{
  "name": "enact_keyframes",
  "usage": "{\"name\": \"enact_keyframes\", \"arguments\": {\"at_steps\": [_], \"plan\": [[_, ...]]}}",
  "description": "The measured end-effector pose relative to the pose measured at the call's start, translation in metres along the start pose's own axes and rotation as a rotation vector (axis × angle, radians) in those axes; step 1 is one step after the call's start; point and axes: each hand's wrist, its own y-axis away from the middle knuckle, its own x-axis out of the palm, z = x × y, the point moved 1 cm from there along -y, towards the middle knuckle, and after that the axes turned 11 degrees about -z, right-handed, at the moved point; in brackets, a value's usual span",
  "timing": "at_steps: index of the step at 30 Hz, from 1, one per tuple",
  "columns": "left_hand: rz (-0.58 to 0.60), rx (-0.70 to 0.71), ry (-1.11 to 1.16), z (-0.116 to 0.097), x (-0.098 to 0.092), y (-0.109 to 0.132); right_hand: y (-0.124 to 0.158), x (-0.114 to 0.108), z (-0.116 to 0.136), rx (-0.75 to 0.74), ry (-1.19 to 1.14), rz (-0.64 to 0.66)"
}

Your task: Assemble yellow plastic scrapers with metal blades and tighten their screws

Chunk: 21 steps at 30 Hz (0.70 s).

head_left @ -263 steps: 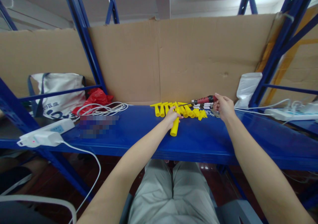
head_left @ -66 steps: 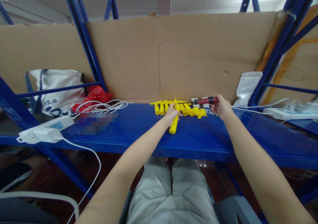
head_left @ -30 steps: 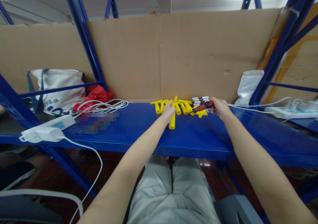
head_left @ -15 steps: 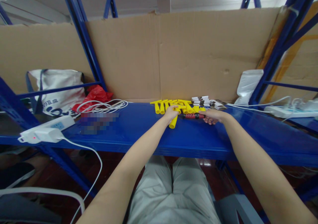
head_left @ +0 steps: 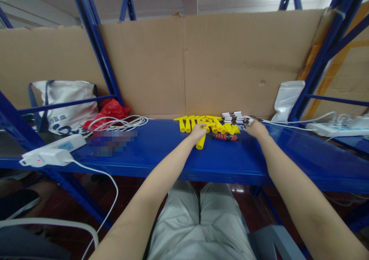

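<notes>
From the camera on my head: seated at a glossy blue metal shelf (head_left: 161, 156), I grip a bright-yellow, plastic-looking, T-shaped piece (head_left: 200, 144) in my left hand (head_left: 198, 132) at twelve o'clock, fingers wrapped around it and its tubular stem tilted toward six o'clock. At one o'clock my right hand (head_left: 257, 129) reaches over the shelf beside a dark-and-silvery flat packet (head_left: 249, 119); its fingertips are too small and partly hidden, so I cannot tell whether they are closed on anything. Between my hands, just past twelve, a red-and-black-handled screwdriver (head_left: 226, 137) lies flat, its shaft toward nine o'clock. Behind the held piece stretches a row of matching yellow T-shaped pieces (head_left: 188, 126), and near one o'clock sits a stack of white strips with black bands (head_left: 232, 117). A brown cardboard panel (head_left: 230, 64) stands upright behind everything. Toward ten o'clock, a white power strip (head_left: 62, 145) rests near a white cloth bag with blue straps (head_left: 73, 108), a crumpled red plastic bag (head_left: 111, 109) and a coiled white cable (head_left: 132, 123); between one and two, a white pouch (head_left: 286, 100) leans.
</notes>
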Motion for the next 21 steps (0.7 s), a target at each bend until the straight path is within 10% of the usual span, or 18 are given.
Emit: {"name": "enact_keyframes", "arguments": {"at_steps": [5, 21], "plan": [[0.010, -0.033, -0.018, -0.002, 0.000, 0.002, 0.003, 0.008, -0.011, 0.199, 0.036, -0.002], [0.028, -0.009, -0.062, -0.005, -0.003, 0.004, -0.004, 0.022, -0.015, 0.074, 0.110, 0.047]]}}
